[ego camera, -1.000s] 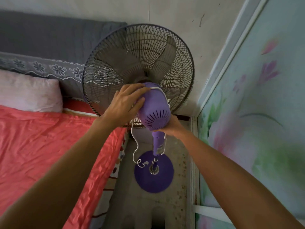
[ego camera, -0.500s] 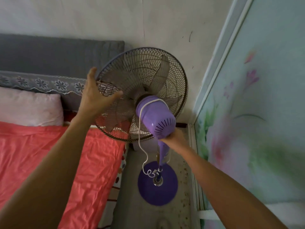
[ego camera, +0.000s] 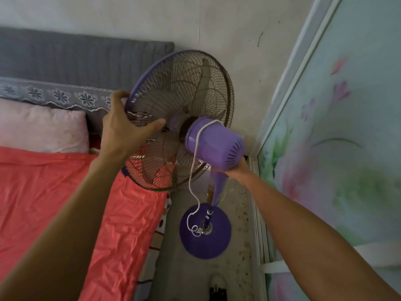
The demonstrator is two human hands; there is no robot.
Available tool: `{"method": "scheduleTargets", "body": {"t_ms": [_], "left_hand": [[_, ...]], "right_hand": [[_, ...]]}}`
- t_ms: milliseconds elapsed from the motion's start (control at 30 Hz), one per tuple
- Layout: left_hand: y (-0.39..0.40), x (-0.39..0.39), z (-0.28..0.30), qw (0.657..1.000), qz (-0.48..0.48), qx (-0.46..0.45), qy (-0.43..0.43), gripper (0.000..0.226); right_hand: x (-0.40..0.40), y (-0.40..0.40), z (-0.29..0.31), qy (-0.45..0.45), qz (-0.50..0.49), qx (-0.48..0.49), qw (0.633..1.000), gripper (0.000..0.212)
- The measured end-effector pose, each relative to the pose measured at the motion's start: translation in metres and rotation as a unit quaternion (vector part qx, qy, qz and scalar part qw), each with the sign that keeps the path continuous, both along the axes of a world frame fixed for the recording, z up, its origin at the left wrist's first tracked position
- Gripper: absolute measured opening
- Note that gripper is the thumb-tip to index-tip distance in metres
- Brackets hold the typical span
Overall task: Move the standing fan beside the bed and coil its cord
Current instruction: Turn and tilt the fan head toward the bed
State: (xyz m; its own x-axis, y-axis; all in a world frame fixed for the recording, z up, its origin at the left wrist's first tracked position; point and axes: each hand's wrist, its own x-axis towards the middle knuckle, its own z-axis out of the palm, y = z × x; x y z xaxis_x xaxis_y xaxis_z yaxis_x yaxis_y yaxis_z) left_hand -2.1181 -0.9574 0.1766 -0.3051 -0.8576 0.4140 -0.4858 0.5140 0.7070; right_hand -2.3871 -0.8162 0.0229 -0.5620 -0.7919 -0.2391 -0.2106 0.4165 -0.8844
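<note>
A purple standing fan (ego camera: 214, 146) stands in the narrow gap between the bed (ego camera: 65, 203) and the right wall, its round base (ego camera: 217, 242) on the floor. My left hand (ego camera: 124, 129) grips the left rim of the wire cage (ego camera: 186, 101), fingers over the edge and thumb across the mesh. My right hand (ego camera: 235, 169) holds the neck just under the motor housing, mostly hidden behind it. The white cord (ego camera: 193, 170) loops over the motor housing, hangs down and ends in a small coil on the base.
The bed has a coral-red sheet, a pink pillow (ego camera: 43, 127) and a grey padded headboard (ego camera: 86, 59). A flowered panel wall (ego camera: 336, 148) closes the right side. The back wall is close behind the fan. A dark shoe tip (ego camera: 218, 290) shows on the floor below.
My left hand left the motor housing, rose open, and now grips the cage rim. The fan head has turned toward the bed. The right hand stays under the motor.
</note>
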Motion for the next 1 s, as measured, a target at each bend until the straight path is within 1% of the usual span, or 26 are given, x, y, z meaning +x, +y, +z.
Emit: {"method": "scheduleTargets", "body": {"t_ms": [67, 100, 167, 233, 267, 300, 367, 400, 433, 467, 500, 533, 567, 600, 633, 700, 800, 833, 933, 967, 1000], "left_hand": [[0.007, -0.004, 0.001, 1.0, 0.016, -0.006, 0.012, 0.088], [0.012, -0.006, 0.0, 0.999, 0.028, -0.014, 0.016, 0.087], [0.024, -0.014, 0.0, 0.998, 0.058, -0.018, 0.028, 0.086], [0.034, -0.024, -0.001, 0.996, 0.08, -0.014, 0.04, 0.087], [0.04, -0.028, -0.004, 0.995, 0.089, -0.012, 0.044, 0.089], [0.045, -0.03, -0.006, 0.994, 0.097, -0.012, 0.049, 0.089], [0.054, -0.032, -0.011, 0.993, 0.103, -0.014, 0.06, 0.089], [0.057, -0.031, -0.012, 0.993, 0.102, -0.013, 0.063, 0.089], [0.058, -0.031, -0.013, 0.993, 0.098, -0.01, 0.061, 0.09], [0.057, -0.031, -0.013, 0.994, 0.092, -0.009, 0.056, 0.092], [0.055, -0.032, -0.012, 0.995, 0.084, -0.006, 0.047, 0.093], [0.053, -0.032, -0.01, 0.996, 0.077, -0.004, 0.041, 0.094], [0.052, -0.033, -0.008, 0.997, 0.072, -0.001, 0.038, 0.095], [0.051, -0.033, -0.007, 0.997, 0.069, 0.002, 0.037, 0.096], [0.052, -0.032, -0.005, 0.997, 0.068, 0.0, 0.036, 0.097], [0.053, -0.029, -0.005, 0.997, 0.064, -0.003, 0.04, 0.094], [0.054, -0.023, -0.006, 0.996, 0.076, -0.002, 0.045, 0.089], [0.053, -0.02, -0.006, 0.995, 0.089, -0.005, 0.047, 0.089], [0.049, -0.011, -0.005, 0.99, 0.126, -0.02, 0.056, 0.082], [0.047, -0.005, -0.005, 0.988, 0.139, -0.02, 0.061, 0.078], [0.046, -0.003, -0.005, 0.987, 0.147, -0.019, 0.066, 0.076]], "right_hand": [[-0.002, -0.005, 0.012, -0.021, 0.011, 0.009, 1.0, 0.064], [-0.004, -0.005, 0.016, -0.031, 0.021, 0.011, 0.999, 0.063], [-0.009, -0.007, 0.026, -0.097, 0.032, -0.004, 0.995, 0.062], [-0.02, -0.002, 0.032, -0.151, 0.046, -0.032, 0.987, 0.07], [-0.023, 0.001, 0.038, -0.183, 0.058, -0.024, 0.981, 0.069], [-0.022, 0.003, 0.047, -0.213, 0.063, -0.008, 0.975, 0.056], [-0.023, 0.008, 0.053, -0.312, 0.022, -0.036, 0.949, 0.011], [-0.025, 0.012, 0.05, -0.33, 0.018, -0.053, 0.942, 0.014], [-0.025, 0.019, 0.049, -0.346, 0.021, -0.065, 0.936, 0.031], [-0.028, 0.026, 0.044, -0.312, 0.029, -0.059, 0.948, 0.047], [-0.027, 0.034, 0.04, -0.232, 0.021, -0.039, 0.972, 0.054], [-0.026, 0.039, 0.031, -0.149, 0.016, -0.028, 0.988, 0.058], [-0.023, 0.043, 0.024, -0.087, 0.014, -0.025, 0.996, 0.06], [-0.019, 0.044, 0.019, -0.056, 0.018, -0.01, 0.998, 0.06], [-0.014, 0.044, 0.018, -0.059, 0.011, -0.009, 0.998, 0.06], [-0.006, 0.04, 0.014, -0.068, -0.041, -0.011, 0.997, 0.045], [0.0, 0.03, 0.01, -0.034, -0.098, -0.043, 0.994, 0.036], [0.002, 0.024, 0.011, -0.025, -0.103, -0.052, 0.993, 0.03], [0.005, 0.005, 0.016, 0.014, -0.067, -0.053, 0.996, 0.023], [0.006, -0.005, 0.018, 0.005, -0.06, -0.065, 0.996, 0.022], [0.005, -0.011, 0.02, -0.005, -0.054, -0.078, 0.995, 0.025]]}}
